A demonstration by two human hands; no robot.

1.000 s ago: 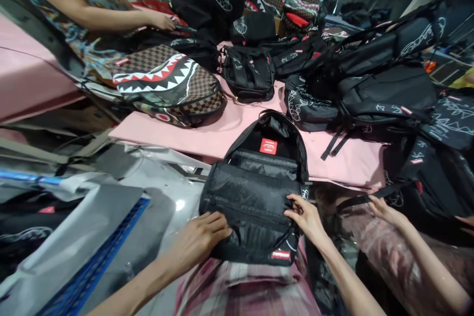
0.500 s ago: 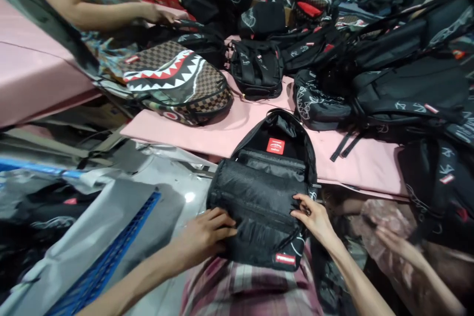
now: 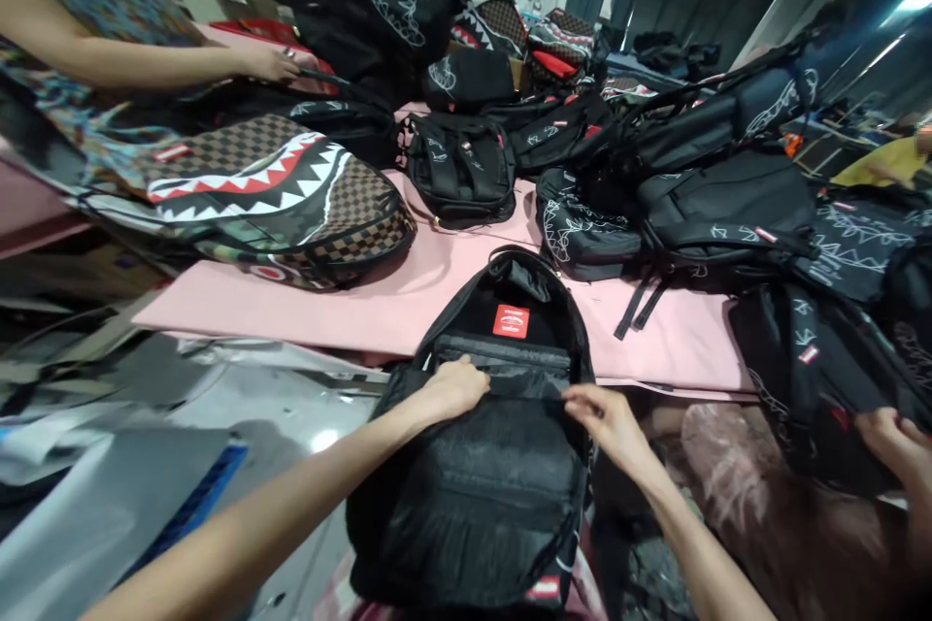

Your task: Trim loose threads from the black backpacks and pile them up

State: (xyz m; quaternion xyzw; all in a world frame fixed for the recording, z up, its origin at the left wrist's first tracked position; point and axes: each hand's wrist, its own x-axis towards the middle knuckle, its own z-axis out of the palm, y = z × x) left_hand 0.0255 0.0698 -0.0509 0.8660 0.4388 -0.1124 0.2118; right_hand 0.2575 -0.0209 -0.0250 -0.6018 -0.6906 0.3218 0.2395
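A black backpack [image 3: 481, 466] lies unzipped at the front, its opening facing up and its top flap leaning back on the pink table. A red label [image 3: 512, 320] shows on the inside of the flap. My left hand [image 3: 458, 386] is closed at the edge of an inner pocket, with some fingertips hidden in the fold. On the opposite side, my right hand [image 3: 603, 419] pinches the rim of the opening between thumb and fingers.
The pink table [image 3: 283, 310] bears a checkered backpack [image 3: 281, 194] with a shark-mouth pattern and several black backpacks [image 3: 462, 165]. A co-worker's arm [image 3: 167, 66] reaches in at left. Another person's hand [image 3: 892, 441] touches a black backpack [image 3: 801, 369] at right.
My left hand has moved up from the front panel to the inner pocket. My right hand stays at the opening's side. At right, the other person's hand has left the clear plastic for a backpack.
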